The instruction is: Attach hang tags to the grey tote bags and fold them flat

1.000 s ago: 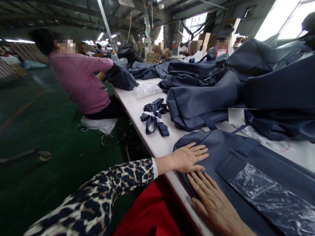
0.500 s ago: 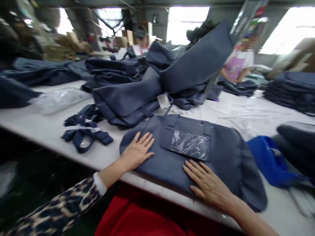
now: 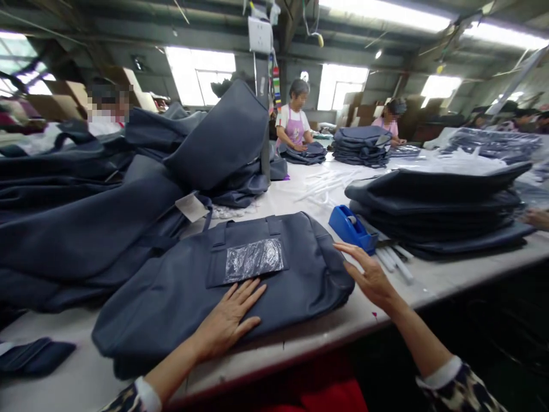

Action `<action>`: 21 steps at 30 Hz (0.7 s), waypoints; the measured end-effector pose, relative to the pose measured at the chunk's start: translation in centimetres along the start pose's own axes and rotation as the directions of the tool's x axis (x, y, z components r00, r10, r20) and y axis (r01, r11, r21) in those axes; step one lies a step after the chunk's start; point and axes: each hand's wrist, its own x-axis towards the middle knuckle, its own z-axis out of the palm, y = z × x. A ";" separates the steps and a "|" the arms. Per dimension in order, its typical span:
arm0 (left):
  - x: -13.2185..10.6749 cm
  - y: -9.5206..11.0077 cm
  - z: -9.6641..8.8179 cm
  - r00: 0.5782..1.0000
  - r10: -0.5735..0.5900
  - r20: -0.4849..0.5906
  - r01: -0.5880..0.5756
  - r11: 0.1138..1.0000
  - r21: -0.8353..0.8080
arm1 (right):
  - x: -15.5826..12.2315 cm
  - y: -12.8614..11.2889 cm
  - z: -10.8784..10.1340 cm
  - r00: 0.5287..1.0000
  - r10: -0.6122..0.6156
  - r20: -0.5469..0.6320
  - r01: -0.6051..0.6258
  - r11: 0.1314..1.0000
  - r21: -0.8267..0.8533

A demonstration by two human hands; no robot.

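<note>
Spreading along the long white worktable (image 3: 295,349), a heap of slate-blue fabric tote bags (image 3: 86,229) fills its left side, and a flat stack of matching bags (image 3: 433,212) sits to its right. Between them, at the table's near edge, lies one tote bag (image 3: 171,309) with a clear plastic sleeve (image 3: 253,260). The left hand (image 3: 227,323) rests open, palm-down on that bag, gripping nothing. The right hand (image 3: 371,274), fingers spread and empty, hovers near a blue tape dispenser (image 3: 348,229).
</note>
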 end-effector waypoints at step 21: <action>7.7 6.2 0.1 0.975 0.221 -0.038 -0.220 0.975 0.024 | -6.0 2.9 3.8 0.966 0.252 -0.052 -0.256 0.964 -0.077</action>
